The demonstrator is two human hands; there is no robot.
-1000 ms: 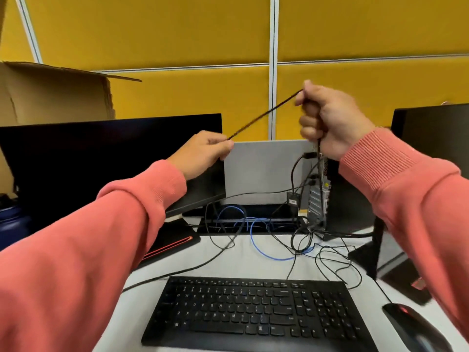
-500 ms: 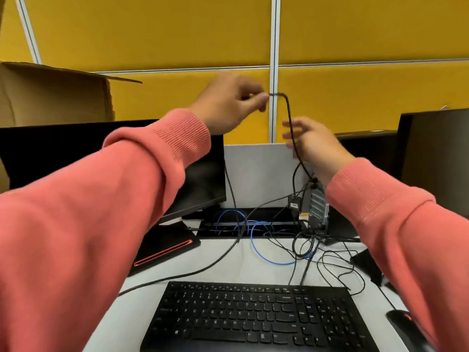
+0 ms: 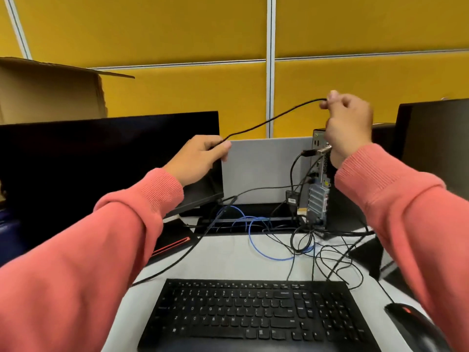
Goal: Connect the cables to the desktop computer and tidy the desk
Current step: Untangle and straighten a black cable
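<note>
My left hand (image 3: 196, 158) and right hand (image 3: 347, 123) both pinch the black cable (image 3: 266, 120), stretched between them above the desktop computer (image 3: 319, 179); keyboard (image 3: 253, 316) below.

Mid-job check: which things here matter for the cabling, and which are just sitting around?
In the job:
black cable, held between left hand and right hand
desktop computer
loose cable tangle

Lying about:
keyboard
mouse
cardboard box
left monitor
</note>
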